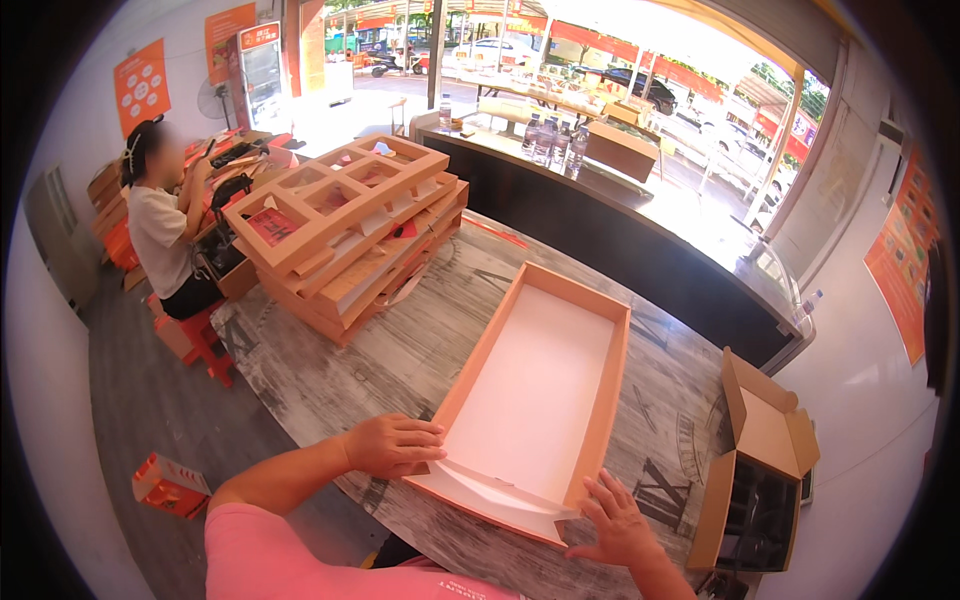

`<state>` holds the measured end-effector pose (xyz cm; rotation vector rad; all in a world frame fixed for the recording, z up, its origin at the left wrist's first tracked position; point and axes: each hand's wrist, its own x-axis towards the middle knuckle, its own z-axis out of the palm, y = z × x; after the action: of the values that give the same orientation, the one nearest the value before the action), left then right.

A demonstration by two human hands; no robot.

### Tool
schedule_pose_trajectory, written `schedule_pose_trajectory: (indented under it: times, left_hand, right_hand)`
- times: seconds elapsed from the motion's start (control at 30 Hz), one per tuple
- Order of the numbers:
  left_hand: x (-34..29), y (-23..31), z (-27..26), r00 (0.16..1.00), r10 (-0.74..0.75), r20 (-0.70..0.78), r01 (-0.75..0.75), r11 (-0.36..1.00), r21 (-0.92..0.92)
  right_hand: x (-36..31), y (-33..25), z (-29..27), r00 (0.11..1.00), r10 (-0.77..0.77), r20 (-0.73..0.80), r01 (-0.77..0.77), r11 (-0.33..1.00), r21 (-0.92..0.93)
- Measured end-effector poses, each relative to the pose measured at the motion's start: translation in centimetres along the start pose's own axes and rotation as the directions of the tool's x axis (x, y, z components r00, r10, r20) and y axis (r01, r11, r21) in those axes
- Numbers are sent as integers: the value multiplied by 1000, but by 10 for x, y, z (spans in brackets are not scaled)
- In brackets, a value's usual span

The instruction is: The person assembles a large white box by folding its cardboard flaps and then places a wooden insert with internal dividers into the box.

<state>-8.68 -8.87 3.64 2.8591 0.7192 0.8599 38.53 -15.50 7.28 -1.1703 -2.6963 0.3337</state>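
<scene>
A shallow, open cardboard box (535, 385) with brown walls and a white inside lies lengthwise on the table in front of me. Its near end flap (490, 495) is partly folded, leaning inward, with a loose edge at the right corner. My left hand (393, 446) has its fingers closed over the near left corner. Against the near right corner rests my right hand (617, 522), fingers stretched and thumb apart, touching the outer wall.
Several windowed cardboard lids (345, 200) are stacked at the back left of the wood-patterned table (460, 290). An opened carton with dark dividers (755, 510) stands at the right. Beyond are a counter with bottles (550, 140) and a seated person (165, 215). A red-orange bag (170, 485) is on the floor.
</scene>
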Motion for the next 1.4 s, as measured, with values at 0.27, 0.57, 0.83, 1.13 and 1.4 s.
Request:
schedule_pose_trajectory:
  times: [0.27,0.57,0.83,1.13,1.4]
  left_hand:
    - [2,6,-24,969,-50,244,59,998,-30]
    - [-7,-1,1,996,-92,1,91,980,-175]
    - [-2,3,27,948,-243,-206,190,950,-247]
    - [9,4,29,919,-298,-257,246,945,-218]
    - [14,14,42,850,-398,-346,354,917,-186]
  right_hand:
    - [-7,12,32,992,34,-119,-39,998,-39]
    - [-2,0,26,987,54,-151,-57,998,-16]
    - [5,4,35,966,30,-257,-28,1000,9]
    - [14,0,38,920,27,-392,-27,1000,5]
    - [14,0,43,889,121,-442,-89,992,93]
